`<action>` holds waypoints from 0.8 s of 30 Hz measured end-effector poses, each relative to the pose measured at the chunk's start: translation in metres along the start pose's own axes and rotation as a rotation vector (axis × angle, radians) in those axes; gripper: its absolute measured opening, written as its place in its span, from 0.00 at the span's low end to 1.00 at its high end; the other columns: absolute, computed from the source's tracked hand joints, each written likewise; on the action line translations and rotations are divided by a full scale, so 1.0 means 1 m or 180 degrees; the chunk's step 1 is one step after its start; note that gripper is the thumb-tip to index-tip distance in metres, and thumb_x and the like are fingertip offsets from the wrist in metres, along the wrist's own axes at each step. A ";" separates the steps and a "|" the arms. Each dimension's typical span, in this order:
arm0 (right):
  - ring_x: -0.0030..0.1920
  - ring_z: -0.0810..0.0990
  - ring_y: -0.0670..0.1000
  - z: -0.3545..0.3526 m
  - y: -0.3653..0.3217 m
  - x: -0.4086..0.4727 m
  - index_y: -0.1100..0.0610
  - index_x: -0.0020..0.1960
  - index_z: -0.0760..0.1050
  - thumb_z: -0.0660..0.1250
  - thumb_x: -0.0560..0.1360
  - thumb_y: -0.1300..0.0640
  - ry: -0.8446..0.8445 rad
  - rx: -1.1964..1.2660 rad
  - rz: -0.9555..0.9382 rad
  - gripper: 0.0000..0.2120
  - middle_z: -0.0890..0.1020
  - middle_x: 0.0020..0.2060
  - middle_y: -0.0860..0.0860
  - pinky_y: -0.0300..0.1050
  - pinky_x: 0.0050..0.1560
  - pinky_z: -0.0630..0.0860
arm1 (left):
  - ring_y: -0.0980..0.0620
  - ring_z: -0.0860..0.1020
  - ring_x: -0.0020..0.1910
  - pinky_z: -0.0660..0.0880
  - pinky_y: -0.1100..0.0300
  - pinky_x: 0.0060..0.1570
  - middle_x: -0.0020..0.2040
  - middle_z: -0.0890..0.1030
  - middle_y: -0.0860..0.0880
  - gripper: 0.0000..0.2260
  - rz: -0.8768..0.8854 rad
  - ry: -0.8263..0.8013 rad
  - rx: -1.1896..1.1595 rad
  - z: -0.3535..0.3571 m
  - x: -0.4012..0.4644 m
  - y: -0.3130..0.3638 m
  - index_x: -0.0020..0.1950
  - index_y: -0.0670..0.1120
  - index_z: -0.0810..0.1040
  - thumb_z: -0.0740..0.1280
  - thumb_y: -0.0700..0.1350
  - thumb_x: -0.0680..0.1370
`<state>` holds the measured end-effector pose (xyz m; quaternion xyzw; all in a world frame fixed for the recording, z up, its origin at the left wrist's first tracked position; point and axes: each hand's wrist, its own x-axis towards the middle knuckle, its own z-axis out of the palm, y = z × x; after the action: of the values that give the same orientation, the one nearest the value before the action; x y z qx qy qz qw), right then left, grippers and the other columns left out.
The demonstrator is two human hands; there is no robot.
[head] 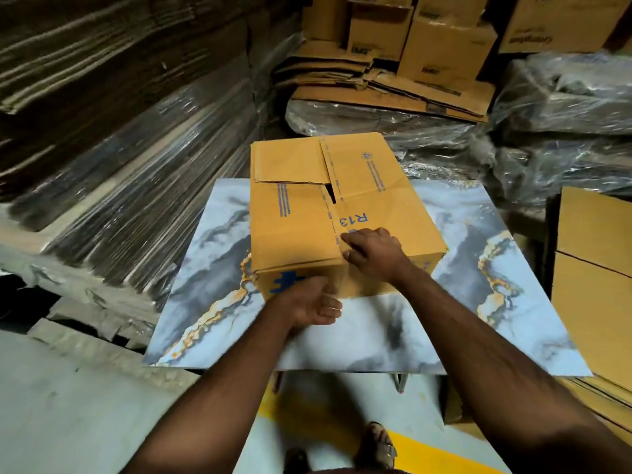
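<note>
Forearms [222,388] reach over a marbled table [461,302] to the cardboard box [290,227] standing on it, right hand [372,251] pressing its near top flaps, left hand [314,302] loosely cupped against its front, with flattened cartons [376,83] and plastic-wrapped bundles [564,107] crowding behind.

1. The cardboard box [307,217] is tan-yellow with blue print, and "R13" shows on one top flap.
2. Its top flaps are folded down and interlocked, leaving a small dark gap at the centre.
3. It stands upright on the marble-patterned worktop [478,268], toward the far edge.
</note>
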<state>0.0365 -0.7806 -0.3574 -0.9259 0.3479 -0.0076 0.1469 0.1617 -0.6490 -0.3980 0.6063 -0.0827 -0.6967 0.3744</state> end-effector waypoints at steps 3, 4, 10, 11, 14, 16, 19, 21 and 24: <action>0.59 0.79 0.58 -0.007 0.002 0.007 0.53 0.57 0.82 0.60 0.77 0.47 0.0345 0.1103 0.0250 0.18 0.84 0.57 0.52 0.51 0.59 0.74 | 0.50 0.77 0.41 0.74 0.58 0.44 0.46 0.80 0.45 0.10 0.0283 -0.0140 0.0943 0.003 -0.026 0.034 0.50 0.45 0.74 0.57 0.49 0.83; 0.55 0.81 0.57 -0.009 0.003 0.010 0.55 0.53 0.83 0.61 0.78 0.51 0.0475 0.1323 0.0344 0.14 0.85 0.53 0.53 0.49 0.56 0.75 | 0.49 0.79 0.43 0.75 0.59 0.43 0.46 0.81 0.45 0.11 0.0464 -0.0128 0.1123 0.005 -0.033 0.049 0.50 0.45 0.75 0.57 0.49 0.84; 0.52 0.81 0.57 -0.024 0.006 0.041 0.58 0.49 0.82 0.62 0.77 0.61 0.1015 0.1515 0.0678 0.10 0.85 0.49 0.55 0.44 0.46 0.72 | 0.45 0.76 0.42 0.69 0.57 0.41 0.45 0.77 0.43 0.12 0.1556 0.1726 0.2364 0.001 -0.013 0.121 0.51 0.41 0.76 0.60 0.49 0.80; 0.52 0.81 0.58 -0.025 0.010 0.049 0.58 0.50 0.82 0.61 0.77 0.61 0.1046 0.1495 0.0732 0.10 0.85 0.49 0.56 0.45 0.46 0.72 | 0.43 0.76 0.50 0.71 0.56 0.47 0.51 0.77 0.43 0.14 0.1595 0.2166 0.2747 0.000 -0.005 0.126 0.56 0.41 0.76 0.60 0.51 0.80; 0.56 0.80 0.59 -0.031 0.020 0.080 0.58 0.54 0.82 0.61 0.76 0.63 0.1069 0.1482 0.0757 0.12 0.84 0.53 0.56 0.48 0.53 0.75 | 0.40 0.66 0.68 0.65 0.46 0.65 0.68 0.68 0.41 0.25 0.1233 0.2921 0.3523 0.007 0.012 0.134 0.67 0.46 0.71 0.60 0.61 0.77; 0.59 0.79 0.59 -0.035 0.023 0.101 0.59 0.57 0.81 0.61 0.76 0.64 0.1085 0.1488 0.0685 0.14 0.83 0.56 0.57 0.48 0.58 0.75 | 0.38 0.55 0.75 0.55 0.38 0.70 0.76 0.58 0.38 0.36 0.0909 0.2993 0.3688 0.017 0.024 0.137 0.73 0.47 0.64 0.60 0.69 0.73; 0.59 0.78 0.56 -0.035 0.020 0.132 0.63 0.58 0.80 0.60 0.77 0.68 0.0987 0.1961 0.0611 0.14 0.82 0.58 0.58 0.41 0.57 0.73 | 0.36 0.40 0.78 0.42 0.31 0.70 0.79 0.41 0.37 0.49 0.0449 0.2837 0.3703 0.024 0.040 0.140 0.79 0.46 0.48 0.61 0.74 0.69; 0.55 0.80 0.54 -0.029 0.014 0.151 0.64 0.55 0.80 0.60 0.77 0.70 0.0955 0.2627 0.0804 0.13 0.83 0.55 0.57 0.36 0.51 0.72 | 0.35 0.35 0.77 0.38 0.30 0.69 0.78 0.35 0.37 0.53 0.0280 0.2692 0.3756 0.025 0.048 0.142 0.80 0.46 0.40 0.63 0.72 0.69; 0.53 0.80 0.56 -0.019 0.013 0.176 0.62 0.52 0.81 0.59 0.74 0.71 0.1088 0.3107 0.1208 0.14 0.84 0.51 0.57 0.41 0.49 0.74 | 0.34 0.35 0.76 0.39 0.30 0.70 0.77 0.33 0.35 0.52 0.0166 0.2541 0.3808 0.026 0.049 0.149 0.80 0.43 0.37 0.67 0.65 0.72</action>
<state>0.1592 -0.9081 -0.3583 -0.6569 0.4836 -0.2917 0.4995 0.2016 -0.7938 -0.3452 0.9138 -0.3215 -0.2482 -0.0037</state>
